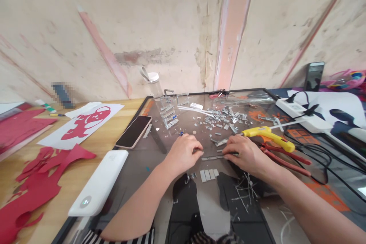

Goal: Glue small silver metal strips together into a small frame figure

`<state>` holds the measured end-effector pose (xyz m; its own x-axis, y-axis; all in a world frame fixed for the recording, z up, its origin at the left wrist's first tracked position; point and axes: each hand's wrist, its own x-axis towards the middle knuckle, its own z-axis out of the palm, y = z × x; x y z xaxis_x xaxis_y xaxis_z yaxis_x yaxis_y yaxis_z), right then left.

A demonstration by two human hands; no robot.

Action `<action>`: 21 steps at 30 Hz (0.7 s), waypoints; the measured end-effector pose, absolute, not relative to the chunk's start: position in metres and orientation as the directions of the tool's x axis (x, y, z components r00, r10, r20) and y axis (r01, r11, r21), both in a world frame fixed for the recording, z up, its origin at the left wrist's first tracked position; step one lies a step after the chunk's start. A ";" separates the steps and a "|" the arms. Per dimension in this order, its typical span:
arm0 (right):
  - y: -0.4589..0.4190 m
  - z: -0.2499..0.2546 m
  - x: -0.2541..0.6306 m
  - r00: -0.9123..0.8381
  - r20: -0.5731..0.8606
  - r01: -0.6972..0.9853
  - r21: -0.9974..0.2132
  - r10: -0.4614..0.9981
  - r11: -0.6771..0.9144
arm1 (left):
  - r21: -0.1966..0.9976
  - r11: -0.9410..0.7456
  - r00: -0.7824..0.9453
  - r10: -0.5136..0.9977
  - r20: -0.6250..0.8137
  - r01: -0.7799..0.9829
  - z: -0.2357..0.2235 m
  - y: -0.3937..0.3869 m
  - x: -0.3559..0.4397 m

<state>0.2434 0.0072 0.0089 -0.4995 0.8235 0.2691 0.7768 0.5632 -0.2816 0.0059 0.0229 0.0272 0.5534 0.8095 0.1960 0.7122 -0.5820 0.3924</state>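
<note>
The right hand (239, 151) had its fingers pinched on one end of a thin metal strip (212, 158), which lay low over the glossy desk (160, 202) between both hands. The left hand (187, 152) was curled, thumb and fingertips nearly together, near the strip's other end; whether it gripped anything could not be told. A drifting wrist could have scattered the row of small metal plates (209, 175) just below, or the right forearm could have snagged the red-handled pliers (288, 159) beside it.

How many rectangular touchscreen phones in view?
2: pink-edged black phone lying flat, left; dark grey phone upright, right, behind the white power strip. Blurred dark object, far left: can't tell.
</note>
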 end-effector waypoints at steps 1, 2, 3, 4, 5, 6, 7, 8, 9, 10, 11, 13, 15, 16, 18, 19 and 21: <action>0.007 0.008 0.241 -0.506 0.271 0.772 -0.281 0.819 0.570 | 0.384 -0.592 0.567 0.802 0.190 0.709 0.025 0.022 0.007; 0.006 0.006 0.239 -0.511 0.270 0.769 -0.281 0.816 0.575 | 0.374 -0.601 0.578 0.795 0.184 0.707 0.023 0.022 0.009; 0.006 0.006 0.237 -0.515 0.268 0.766 -0.282 0.815 0.577 | 0.364 -0.608 0.587 0.789 0.180 0.705 0.020 0.022 0.010; 0.005 0.005 0.235 -0.516 0.264 0.766 -0.283 0.815 0.577 | 0.354 -0.614 0.595 0.784 0.176 0.705 0.018 0.021 0.011; 0.005 0.005 0.234 -0.517 0.260 0.767 -0.283 0.816 0.576 | 0.345 -0.619 0.600 0.781 0.175 0.706 0.017 0.021 0.012; 0.005 0.004 0.233 -0.516 0.257 0.768 -0.283 0.817 0.574 | 0.336 -0.623 0.604 0.778 0.172 0.707 0.016 0.020 0.013; 0.005 0.004 0.232 -0.514 0.258 0.770 -0.281 0.818 0.573 | 0.328 -0.625 0.607 0.777 0.168 0.709 0.015 0.020 0.014; 0.005 0.004 0.232 -0.514 0.259 0.771 -0.280 0.818 0.573 | 0.320 -0.626 0.610 0.776 0.162 0.711 0.015 0.020 0.014; 0.005 0.004 0.231 -0.512 0.261 0.771 -0.280 0.818 0.572 | 0.314 -0.626 0.612 0.775 0.155 0.713 0.015 0.019 0.014; 0.005 0.004 0.231 -0.508 0.264 0.772 -0.283 0.820 0.569 | 0.309 -0.626 0.615 0.775 0.148 0.715 0.015 0.019 0.015; 0.005 0.004 0.231 -0.504 0.266 0.772 -0.288 0.822 0.567 | 0.306 -0.626 0.616 0.775 0.141 0.717 0.015 0.019 0.015; 0.006 0.002 0.230 -0.497 0.272 0.769 -0.300 0.824 0.564 | 0.300 -0.625 0.618 0.775 0.132 0.720 0.016 0.018 0.016; 0.007 0.000 0.230 -0.496 0.278 0.763 -0.312 0.823 0.566 | 0.296 -0.625 0.620 0.775 0.124 0.722 0.015 0.017 0.017; 0.008 0.000 0.230 -0.497 0.278 0.760 -0.318 0.822 0.567 | 0.293 -0.625 0.620 0.775 0.122 0.723 0.015 0.017 0.018; 0.008 -0.002 0.230 -0.501 0.275 0.756 -0.323 0.821 0.569 | 0.285 -0.627 0.624 0.773 0.116 0.725 0.014 0.016 0.019; 0.009 -0.002 0.230 -0.501 0.273 0.756 -0.323 0.821 0.569 | 0.280 -0.630 0.626 0.771 0.113 0.725 0.014 0.016 0.020; 0.009 -0.002 0.229 -0.501 0.271 0.758 -0.321 0.822 0.568 | 0.266 -0.635 0.632 0.767 0.111 0.725 0.014 0.015 0.021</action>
